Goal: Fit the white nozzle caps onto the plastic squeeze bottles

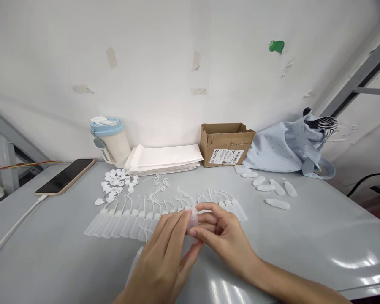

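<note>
Both hands meet around one small translucent bottle [193, 220] with a white top, held upright near the middle of the table. My left hand [166, 249] is closed on it from the left, and my right hand [220, 232] pinches it from the right. Behind the hands, a row of similar bottles [123, 223] with thin white strings lies side by side, partly hidden by my fingers. Another bottle [134, 262] lies under my left hand, mostly covered. Several loose bottles [278, 204] without strings lie at the right. White caps [115, 181] are heaped at the left, beside loose white strings [161, 182].
Along the wall stand a cup with a blue lid [114, 141], a stack of white envelopes [167, 157], a cardboard box [226, 145] and a light blue bag [278, 147]. A phone [66, 176] with a white cable [15, 226] lies on the grey table [288, 249].
</note>
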The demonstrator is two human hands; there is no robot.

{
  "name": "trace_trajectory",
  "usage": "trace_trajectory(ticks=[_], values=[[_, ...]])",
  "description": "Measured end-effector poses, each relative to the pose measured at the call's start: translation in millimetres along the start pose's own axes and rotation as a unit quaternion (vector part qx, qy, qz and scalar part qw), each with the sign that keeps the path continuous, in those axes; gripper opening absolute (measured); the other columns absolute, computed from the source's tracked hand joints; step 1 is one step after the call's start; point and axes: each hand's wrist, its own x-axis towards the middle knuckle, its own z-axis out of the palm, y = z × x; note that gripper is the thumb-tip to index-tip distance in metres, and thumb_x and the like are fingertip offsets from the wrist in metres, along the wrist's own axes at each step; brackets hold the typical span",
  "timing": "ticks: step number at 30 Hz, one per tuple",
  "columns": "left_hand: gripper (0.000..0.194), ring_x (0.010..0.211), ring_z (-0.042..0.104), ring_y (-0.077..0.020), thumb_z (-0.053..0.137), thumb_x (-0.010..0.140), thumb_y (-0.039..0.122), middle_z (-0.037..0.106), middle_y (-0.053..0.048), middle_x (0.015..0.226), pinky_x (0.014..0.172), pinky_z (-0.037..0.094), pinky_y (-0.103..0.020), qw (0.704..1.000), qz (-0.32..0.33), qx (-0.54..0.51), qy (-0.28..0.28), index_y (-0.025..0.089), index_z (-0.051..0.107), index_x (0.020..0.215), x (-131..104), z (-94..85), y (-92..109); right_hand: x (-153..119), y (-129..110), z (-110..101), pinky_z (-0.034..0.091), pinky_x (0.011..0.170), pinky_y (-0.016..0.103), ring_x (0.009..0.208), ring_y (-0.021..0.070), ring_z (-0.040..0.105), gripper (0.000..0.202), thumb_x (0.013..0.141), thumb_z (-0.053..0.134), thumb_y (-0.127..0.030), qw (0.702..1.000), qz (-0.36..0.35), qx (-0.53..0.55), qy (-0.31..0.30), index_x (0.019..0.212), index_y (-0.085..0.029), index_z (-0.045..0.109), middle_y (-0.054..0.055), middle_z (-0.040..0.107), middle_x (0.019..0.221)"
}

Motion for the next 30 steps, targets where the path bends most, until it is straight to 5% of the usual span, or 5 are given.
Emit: trace_trajectory(ticks=[9, 14, 18, 22, 30], values=[[0.039, 0.114, 0.055, -0.0273, 0.066, 0.084, 0.017, 0.062, -0.016, 0.116, 0.092, 0.052, -0.037, 0.998, 0.018, 0.037, -0.046, 0.006, 0.053, 0.119, -12, -15.9, -4, -4, 4, 3, 0.052, 0.058, 0.021, 0.065, 0.0131, 0.067, 0.033, 0.070, 0.078, -0.025, 0.998, 0.051, 0.012, -0.035, 0.094, -0.018, 0.058, -0.001, 0.069, 0.071], [0.051, 0.108, 0.062, -0.0256, 0.066, 0.084, 0.037, 0.067, -0.013, 0.113, 0.093, 0.054, -0.037, 0.993, -0.007, -0.001, -0.115, 0.014, 0.047, 0.125, -30, -34.6, -14, -6, 3, 5, 0.050, 0.060, 0.022, 0.061, 0.0107, 0.065, 0.032, 0.071, 0.078, -0.027, 0.985, 0.119, -0.018, -0.125, 0.097, -0.017, 0.064, -0.001, 0.068, 0.076], [0.051, 0.109, 0.061, -0.0242, 0.070, 0.080, 0.040, 0.068, -0.010, 0.112, 0.094, 0.053, -0.034, 0.989, -0.035, -0.034, -0.137, 0.017, 0.051, 0.121, -43, -47.3, -24, -11, 1, 6, 0.051, 0.067, 0.025, 0.077, 0.0169, 0.070, 0.038, 0.075, 0.073, -0.028, 0.967, 0.111, -0.092, -0.210, 0.112, -0.020, 0.064, 0.004, 0.071, 0.091], [0.045, 0.108, 0.060, -0.0242, 0.069, 0.078, 0.045, 0.070, -0.007, 0.109, 0.091, 0.053, -0.033, 0.984, -0.068, -0.061, -0.152, 0.021, 0.057, 0.114, -47, -53.4, -31, -10, 2, 5, 0.052, 0.070, 0.030, 0.080, 0.0205, 0.072, 0.037, 0.082, 0.065, -0.027, 0.963, 0.082, -0.180, -0.183, 0.117, -0.018, 0.060, 0.007, 0.073, 0.089], [0.041, 0.106, 0.058, -0.0243, 0.069, 0.079, 0.043, 0.071, -0.006, 0.105, 0.087, 0.052, -0.031, 0.983, -0.031, -0.054, -0.174, 0.021, 0.059, 0.112, -50, -52.0, -42, -2, 3, 2, 0.049, 0.052, 0.024, 0.052, 0.0130, 0.066, 0.029, 0.085, 0.060, -0.032, 0.977, 0.080, -0.147, -0.134, 0.108, -0.014, 0.061, 0.003, 0.069, 0.070]])
